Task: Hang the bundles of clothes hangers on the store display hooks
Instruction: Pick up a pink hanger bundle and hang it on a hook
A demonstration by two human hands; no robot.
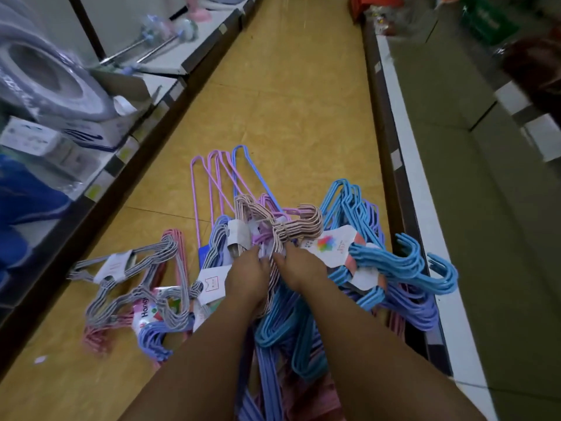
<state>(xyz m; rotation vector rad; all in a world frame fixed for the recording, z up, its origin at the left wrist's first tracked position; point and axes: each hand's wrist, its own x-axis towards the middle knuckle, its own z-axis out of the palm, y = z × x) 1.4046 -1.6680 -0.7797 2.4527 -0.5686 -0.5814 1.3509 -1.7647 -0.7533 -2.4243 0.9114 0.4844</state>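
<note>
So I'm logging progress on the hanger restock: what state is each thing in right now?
Pink-and-white hanger bundle: banded, gripped by both hands, not hung.
Left hand: fingers curled on that bundle.
Right hand: fingers curled on that bundle.
Grey hanger bundle: banded, lying on floor.
Blue hanger bundle: banded, on the pile.
Loose pink and blue hangers: unbundled, on floor.

Narrow shop aisle before me: yellow tiled floor, low white shelving on my left, dim grey shelves on my right.

aisle floor ahead: open; near: hanger bundles heaped | sides: shelving
</note>
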